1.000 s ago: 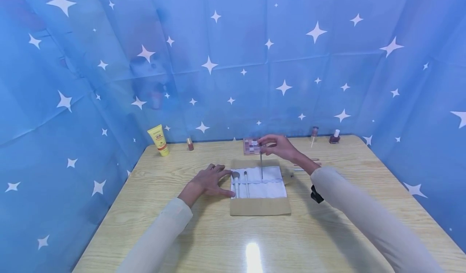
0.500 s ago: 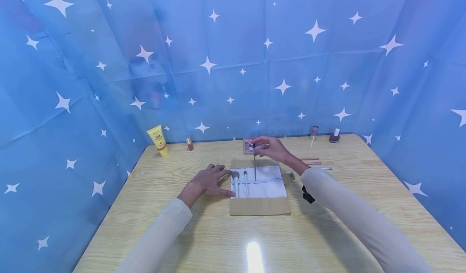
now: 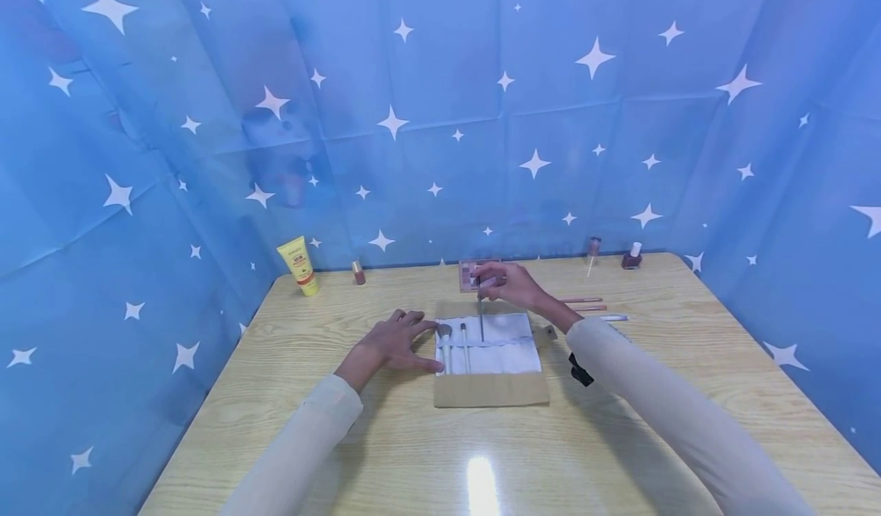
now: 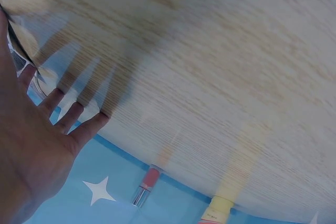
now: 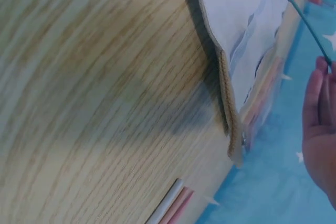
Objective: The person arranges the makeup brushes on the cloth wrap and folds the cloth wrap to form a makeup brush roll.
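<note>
An unrolled tan brush pouch [image 3: 492, 391] with a white lining lies on the table. A fluffy makeup brush [image 3: 446, 340] and a smaller makeup brush [image 3: 465, 352] sit in its left slots, bristles toward the far side. My left hand [image 3: 395, 342] rests at the pouch's left edge with fingers spread. In the left wrist view, the left hand's fingers [image 4: 86, 129] look straight. My right hand [image 3: 509, 284] pinches the top of a thin makeup brush [image 3: 481, 323], nearly upright, its lower tip at the slot band. The fingers hide its upper end.
A yellow tube [image 3: 300, 266], a small lip gloss [image 3: 359, 273], an eyeshadow palette [image 3: 468, 277], a clear-bottomed tube [image 3: 593, 256] and a dark nail polish bottle [image 3: 632, 257] stand or lie along the back. Several slender sticks, including a white one [image 3: 614, 318], lie right of the pouch.
My right hand has shifted slightly left with the thin makeup brush, bringing its tip nearer the smaller brush, then lowered a little. The left hand has stayed in place.
</note>
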Demonstrator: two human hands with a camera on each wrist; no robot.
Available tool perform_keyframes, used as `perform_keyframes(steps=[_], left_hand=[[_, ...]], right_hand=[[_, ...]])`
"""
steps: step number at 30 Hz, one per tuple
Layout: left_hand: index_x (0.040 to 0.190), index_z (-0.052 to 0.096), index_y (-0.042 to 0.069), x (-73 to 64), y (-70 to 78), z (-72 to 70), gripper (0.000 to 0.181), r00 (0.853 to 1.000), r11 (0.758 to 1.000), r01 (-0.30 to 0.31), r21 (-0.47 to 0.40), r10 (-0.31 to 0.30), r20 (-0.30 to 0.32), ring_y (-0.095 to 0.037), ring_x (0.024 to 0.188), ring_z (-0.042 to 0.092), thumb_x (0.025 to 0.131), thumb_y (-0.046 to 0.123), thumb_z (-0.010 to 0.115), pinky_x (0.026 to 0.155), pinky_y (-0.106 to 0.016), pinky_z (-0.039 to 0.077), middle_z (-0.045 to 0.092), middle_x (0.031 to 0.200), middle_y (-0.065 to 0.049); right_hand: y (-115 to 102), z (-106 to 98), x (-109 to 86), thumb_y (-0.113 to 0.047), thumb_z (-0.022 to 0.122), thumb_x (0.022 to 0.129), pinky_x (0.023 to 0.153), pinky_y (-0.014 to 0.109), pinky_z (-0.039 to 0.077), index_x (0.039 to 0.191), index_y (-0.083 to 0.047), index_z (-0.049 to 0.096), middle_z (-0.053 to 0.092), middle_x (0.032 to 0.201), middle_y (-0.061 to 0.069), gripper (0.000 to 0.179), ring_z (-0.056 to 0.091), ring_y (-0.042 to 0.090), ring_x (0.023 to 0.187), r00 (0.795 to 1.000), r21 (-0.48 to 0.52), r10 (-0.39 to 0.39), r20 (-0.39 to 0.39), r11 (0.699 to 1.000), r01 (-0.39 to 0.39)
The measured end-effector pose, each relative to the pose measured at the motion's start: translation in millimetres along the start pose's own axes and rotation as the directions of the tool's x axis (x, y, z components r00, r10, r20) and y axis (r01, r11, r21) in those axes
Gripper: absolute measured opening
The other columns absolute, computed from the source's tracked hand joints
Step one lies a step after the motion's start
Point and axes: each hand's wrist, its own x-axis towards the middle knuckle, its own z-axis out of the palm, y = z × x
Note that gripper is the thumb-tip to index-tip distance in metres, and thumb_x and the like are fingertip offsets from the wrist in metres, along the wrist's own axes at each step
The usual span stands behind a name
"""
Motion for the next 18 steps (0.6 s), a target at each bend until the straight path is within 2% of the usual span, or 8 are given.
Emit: perform_keyframes(steps=[3, 6, 10, 14, 18], left_hand=[[0.161, 0.035, 0.042, 0.4, -0.4, 0.8, 0.098, 1.000, 1.000, 0.000, -0.003, 0.000, -0.002, -0.035, 0.153, 0.029, 0.079, 0.091, 0.055, 0.116, -0.062, 0.037, 0.029, 0.170, -0.004], [0.161, 0.035, 0.042, 0.8, -0.9, 1.5, 0.098, 1.000, 1.000, -0.005, -0.006, 0.005, -0.006, -0.036, 0.153, 0.028, 0.079, 0.091, 0.055, 0.116, -0.063, 0.036, 0.030, 0.170, -0.004], [0.161, 0.036, 0.041, 1.3, -1.0, 2.3, 0.098, 1.000, 1.000, -0.010, -0.007, 0.010, -0.007, -0.036, 0.154, 0.027, 0.079, 0.091, 0.055, 0.116, -0.063, 0.035, 0.030, 0.170, -0.004], [0.161, 0.036, 0.042, 0.9, -0.1, 1.7, 0.097, 1.000, 1.000, -0.011, -0.012, 0.011, -0.007, -0.037, 0.154, 0.027, 0.079, 0.091, 0.056, 0.116, -0.063, 0.035, 0.030, 0.169, -0.005], [0.161, 0.035, 0.042, -0.1, 0.4, 0.5, 0.098, 1.000, 1.000, -0.002, -0.009, 0.002, -0.002, -0.036, 0.154, 0.028, 0.079, 0.091, 0.055, 0.116, -0.063, 0.035, 0.030, 0.170, -0.005]], right_hand=[[1.5, 1.6, -1.1, 0.003, 0.074, 0.094, 0.084, 0.059, 0.060, 0.129, 0.007, 0.065, 0.067, 0.123, 0.032, 0.037, 0.073, 0.038, 0.098, 0.999, -0.034, -0.035, 0.014, 0.999, 0.036], [3.7, 2.8, -3.4, 0.000, 0.075, 0.094, 0.091, 0.054, 0.060, 0.129, 0.006, 0.066, 0.069, 0.123, 0.028, 0.037, 0.070, 0.039, 0.108, 0.997, -0.069, -0.059, 0.041, 0.996, 0.062], [7.2, 4.0, -8.1, -0.004, 0.076, 0.094, 0.101, 0.050, 0.055, 0.132, 0.004, 0.065, 0.071, 0.124, 0.019, 0.040, 0.066, 0.036, 0.118, 0.996, -0.114, -0.032, 0.077, 0.993, 0.040], [11.2, 5.6, -12.3, -0.005, 0.074, 0.096, 0.098, 0.046, 0.058, 0.132, 0.004, 0.065, 0.072, 0.123, 0.017, 0.039, 0.068, 0.035, 0.117, 0.994, -0.128, 0.003, 0.112, 0.992, 0.011], [14.1, 7.3, -16.4, -0.006, 0.074, 0.096, 0.089, 0.040, 0.061, 0.129, 0.005, 0.066, 0.073, 0.122, 0.018, 0.036, 0.070, 0.034, 0.113, 0.988, -0.138, 0.001, 0.156, 0.990, 0.021]])
